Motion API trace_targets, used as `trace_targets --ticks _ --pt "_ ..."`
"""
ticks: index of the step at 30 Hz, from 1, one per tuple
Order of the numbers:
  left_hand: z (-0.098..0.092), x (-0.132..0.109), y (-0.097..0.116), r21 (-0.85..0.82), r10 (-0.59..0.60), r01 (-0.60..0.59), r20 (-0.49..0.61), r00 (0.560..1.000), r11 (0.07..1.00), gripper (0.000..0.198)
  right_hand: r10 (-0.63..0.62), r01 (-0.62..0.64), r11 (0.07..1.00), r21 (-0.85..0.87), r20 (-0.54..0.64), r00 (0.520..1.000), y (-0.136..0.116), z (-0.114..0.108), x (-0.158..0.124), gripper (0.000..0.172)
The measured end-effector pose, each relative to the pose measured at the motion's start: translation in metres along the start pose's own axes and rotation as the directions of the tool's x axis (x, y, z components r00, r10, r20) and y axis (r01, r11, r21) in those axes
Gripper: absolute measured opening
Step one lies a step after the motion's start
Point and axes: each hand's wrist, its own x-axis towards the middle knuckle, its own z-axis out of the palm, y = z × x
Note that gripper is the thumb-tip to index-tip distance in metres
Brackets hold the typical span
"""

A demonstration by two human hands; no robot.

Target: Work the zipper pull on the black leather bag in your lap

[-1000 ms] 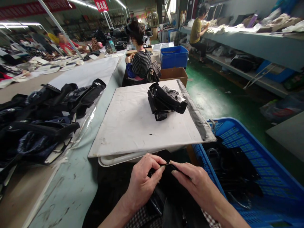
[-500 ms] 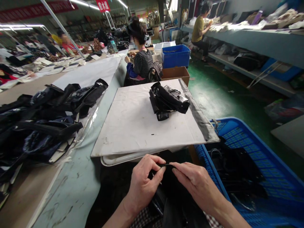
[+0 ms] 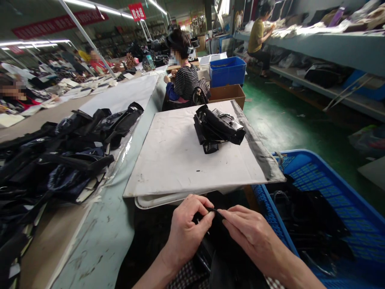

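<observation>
In my lap lies a black bag [image 3: 222,249], its upper edge raised between my hands. Thumb and fingers of my left hand [image 3: 191,222] are pinched on that edge. Right beside it, my right hand [image 3: 248,226] grips the same edge with its fingers pressed together. Most of the bag is dark, and its lower part is lost against the checked cloth on my lap. Beyond my hands, another black bag [image 3: 221,128] with a shiny handle lies folded on the white-covered board [image 3: 171,160].
To the left, a heap of black bags [image 3: 60,160] covers the long table [image 3: 102,241]. A blue basket [image 3: 303,160] with black bags stands at my right. Ahead sit a co-worker in a striped top [image 3: 185,82], a blue bin [image 3: 227,72] and a cardboard box [image 3: 227,94].
The whole scene has shifted slightly to the right as the head view turned a little left. Both hands keep their hold on the bag's edge, with the fingers barely moved.
</observation>
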Motion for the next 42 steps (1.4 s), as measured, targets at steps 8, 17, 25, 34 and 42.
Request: trace_targets --ticks 8,17,25,34,42 --pt "-0.004 -0.005 -0.001 -0.004 -0.008 0.008 -0.004 1.000 1.000 0.018 0.056 -0.060 0.996 0.062 0.072 0.996 -0.001 0.001 0.011 0.033" --pt "-0.011 -0.022 0.000 0.204 0.052 -0.034 -0.085 0.995 0.978 0.009 0.149 -0.141 0.984 0.110 -0.070 0.986 0.005 0.015 0.023 0.025" --pt "-0.015 -0.014 0.004 0.206 0.041 -0.027 -0.067 0.997 0.978 0.007 0.104 -0.095 0.991 0.094 -0.098 0.990 0.018 0.017 0.019 0.029" --pt "-0.012 -0.005 0.006 0.213 -0.008 0.026 -0.087 0.996 0.977 0.014 0.119 -0.110 0.966 0.232 -0.023 0.993 0.012 0.014 0.022 0.029" --pt "-0.009 -0.007 0.007 0.212 0.005 0.017 -0.102 0.995 0.977 0.016 0.096 -0.090 0.963 0.253 -0.012 0.995 0.011 0.012 0.029 0.019"
